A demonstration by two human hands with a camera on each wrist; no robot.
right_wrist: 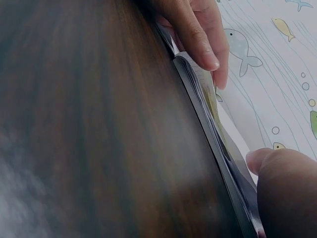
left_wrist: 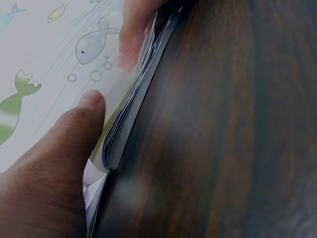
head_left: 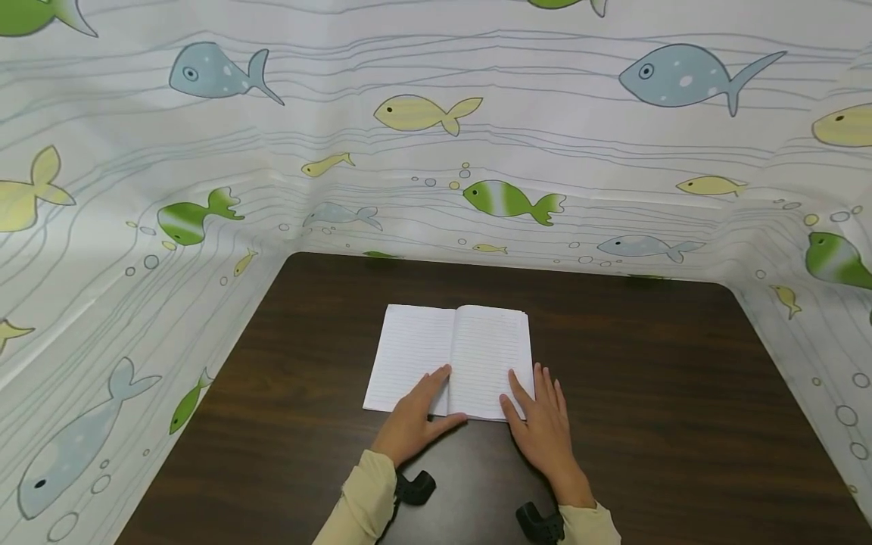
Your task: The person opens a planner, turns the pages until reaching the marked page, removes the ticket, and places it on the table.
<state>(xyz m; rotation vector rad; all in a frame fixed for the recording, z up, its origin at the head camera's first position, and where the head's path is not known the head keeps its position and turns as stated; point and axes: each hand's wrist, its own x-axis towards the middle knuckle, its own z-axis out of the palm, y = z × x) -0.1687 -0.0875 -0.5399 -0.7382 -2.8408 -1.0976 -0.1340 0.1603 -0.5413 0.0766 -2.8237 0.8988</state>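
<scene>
An open notebook [head_left: 489, 356] with lined pages lies on the dark wooden table. My left hand [head_left: 412, 424] rests on its lower edge near the centre fold, fingers fairly straight and thumb stretched toward the right page. On the lower right corner rests my right hand [head_left: 545, 431], fingers spread, some beyond the page's right edge. In the left wrist view, the left thumb [left_wrist: 74, 134] lies by the notebook's page edges [left_wrist: 124, 131]. The right wrist view shows the right thumb [right_wrist: 277, 173] near the same edge, with the left hand [right_wrist: 198, 39] farther along it.
The brown tabletop [head_left: 654, 409] extends around the notebook. A white sheet [head_left: 422, 45] printed with fish stands along the back and both sides. Each wrist wears a black device, one on the left wrist [head_left: 417, 488] and one on the right wrist [head_left: 538, 522].
</scene>
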